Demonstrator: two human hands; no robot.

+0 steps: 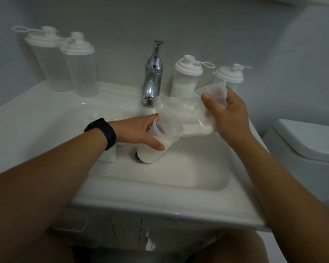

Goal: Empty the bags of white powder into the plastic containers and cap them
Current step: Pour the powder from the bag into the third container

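Left hand (139, 132) grips the tilted container (152, 149) over the sink (160, 186) to catch spills, right hand (230, 114) grasps the bag (186, 118), tipping powder in.

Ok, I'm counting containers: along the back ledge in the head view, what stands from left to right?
Two empty capped containers → tap → capped container with powder → another capped container, partly behind the bag.

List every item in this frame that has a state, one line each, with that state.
open container: uncapped, tilted in the sink, partly filled with powder
bag: mouth at the container's rim, powder still inside
left hand: grips the open container
right hand: holds the bag's raised end
two left containers: capped, empty
container beside faucet: capped, partly filled
far right container: capped, contents hidden
faucet: off
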